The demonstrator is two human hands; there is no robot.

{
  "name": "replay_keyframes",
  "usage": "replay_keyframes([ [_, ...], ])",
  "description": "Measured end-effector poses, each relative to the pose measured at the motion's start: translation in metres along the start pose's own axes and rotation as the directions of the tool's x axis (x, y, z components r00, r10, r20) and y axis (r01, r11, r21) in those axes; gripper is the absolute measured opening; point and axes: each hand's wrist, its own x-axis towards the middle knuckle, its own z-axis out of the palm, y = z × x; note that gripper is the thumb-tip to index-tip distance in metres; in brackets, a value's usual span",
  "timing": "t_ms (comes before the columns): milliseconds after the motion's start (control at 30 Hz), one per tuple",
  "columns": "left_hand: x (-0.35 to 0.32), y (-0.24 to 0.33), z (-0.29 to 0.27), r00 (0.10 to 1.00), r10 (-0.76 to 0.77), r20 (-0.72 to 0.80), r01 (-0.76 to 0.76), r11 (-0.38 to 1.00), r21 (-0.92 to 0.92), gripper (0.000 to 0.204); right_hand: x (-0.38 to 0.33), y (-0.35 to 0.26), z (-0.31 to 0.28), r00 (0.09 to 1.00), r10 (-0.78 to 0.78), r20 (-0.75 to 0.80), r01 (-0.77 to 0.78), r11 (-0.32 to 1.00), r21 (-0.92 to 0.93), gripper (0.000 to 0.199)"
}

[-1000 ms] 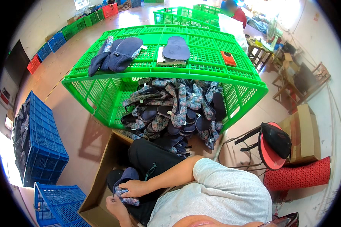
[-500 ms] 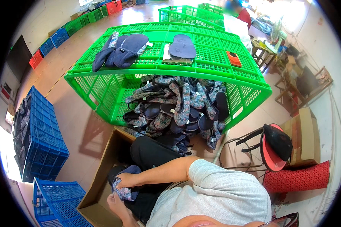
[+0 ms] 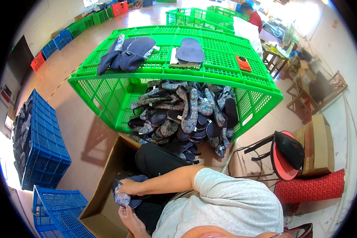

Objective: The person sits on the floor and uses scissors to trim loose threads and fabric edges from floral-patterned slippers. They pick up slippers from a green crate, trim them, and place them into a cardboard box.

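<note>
My right hand (image 3: 129, 186) grips a floral-and-navy slipper (image 3: 121, 198), my left hand (image 3: 130, 219) at its lower edge; beyond, a green crate (image 3: 178, 74) holds heaped slippers (image 3: 189, 115).

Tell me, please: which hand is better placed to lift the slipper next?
Probably the right hand: its grip is on the slipper, while the left hand is at the lower edge.

Pale walls (image 3: 47, 29), glossy pinkish floor (image 3: 61, 73), dark door (image 3: 20, 59), wooden chair (image 3: 320, 88), bright light (image 3: 306, 18)
</note>
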Motion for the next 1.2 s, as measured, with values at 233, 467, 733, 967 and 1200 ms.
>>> replay_keyframes([
  [233,0.008,-0.001,-0.002,1.000,0.014,0.003,-0.014,1.000,0.011,0.040,0.000,-0.008,-0.002,0.996,0.092,0.022,-0.092,0.996,0.004,0.024],
  [467,0.005,0.016,0.019,0.996,0.004,-0.086,-0.009,0.998,-0.058,0.022,0.005,0.005,-0.001,0.979,-0.181,-0.093,0.158,0.963,-0.217,0.039],
  [733,0.011,0.010,0.016,0.989,0.014,-0.145,-0.003,0.997,0.071,0.022,-0.003,0.014,-0.002,0.916,-0.344,-0.205,0.254,0.896,-0.365,0.044],
  [967,0.019,-0.007,0.020,0.893,0.403,-0.203,-0.229,0.793,0.565,0.020,0.000,0.020,0.000,0.848,-0.443,-0.292,0.305,0.857,-0.415,0.038],
  [1200,0.021,0.029,0.019,0.766,0.637,0.085,-0.380,0.342,0.859,0.018,-0.041,0.000,-0.008,0.864,-0.469,-0.182,0.411,0.866,-0.284,0.026],
])
